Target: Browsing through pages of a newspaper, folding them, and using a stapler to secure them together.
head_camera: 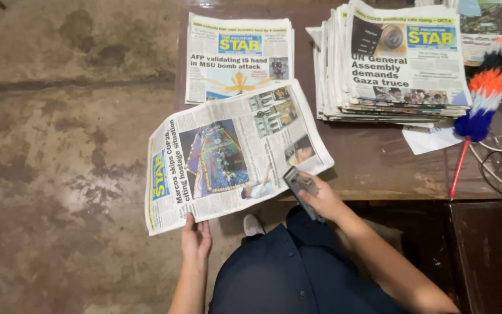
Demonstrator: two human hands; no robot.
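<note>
The folded newspaper (233, 154) lies slanted, half on the brown table (373, 166) and half jutting past its near edge; its lower corner hides part of the table rim, and its small print is too blurred to make out. The left hand (196, 238) pinches the paper's near edge, fingers tucked beneath — how tightly, I cannot tell; the right hand (321, 197), at the paper's right corner, is closed around a small dark flat object (300, 183) — hard to identify. Beyond the newspaper lies a second paper (239, 58); right of it a tall stack (396, 64) and a feather duster (483, 93), cut off by the frame.

Dark navy clothing, bare forearms
</note>
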